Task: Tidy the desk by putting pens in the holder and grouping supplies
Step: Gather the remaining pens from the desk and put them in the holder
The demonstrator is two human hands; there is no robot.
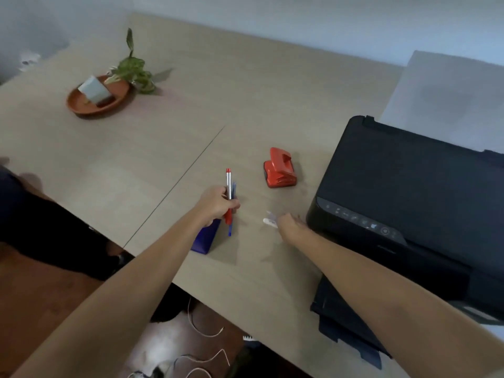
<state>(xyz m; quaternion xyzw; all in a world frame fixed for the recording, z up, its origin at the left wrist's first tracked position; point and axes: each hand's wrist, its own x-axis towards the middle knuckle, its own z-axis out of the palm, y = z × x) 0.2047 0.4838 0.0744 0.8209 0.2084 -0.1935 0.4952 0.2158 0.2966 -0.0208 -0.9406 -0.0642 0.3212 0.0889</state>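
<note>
Pens [228, 197] gripped upright in left hand [216, 204], blue holder [206, 238] directly below; right hand [286, 223] pinching small white item [270, 222].

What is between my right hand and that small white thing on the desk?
Nothing visible. The right hand is already at the white item, seemingly touching it, with only bare desk around. The printer stands to the right, not between them.

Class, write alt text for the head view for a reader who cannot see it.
The left hand grips a red pen and a blue pen above a wooden desk, while the right hand touches a small white item. A red hole punch sits beside a black printer.
</note>
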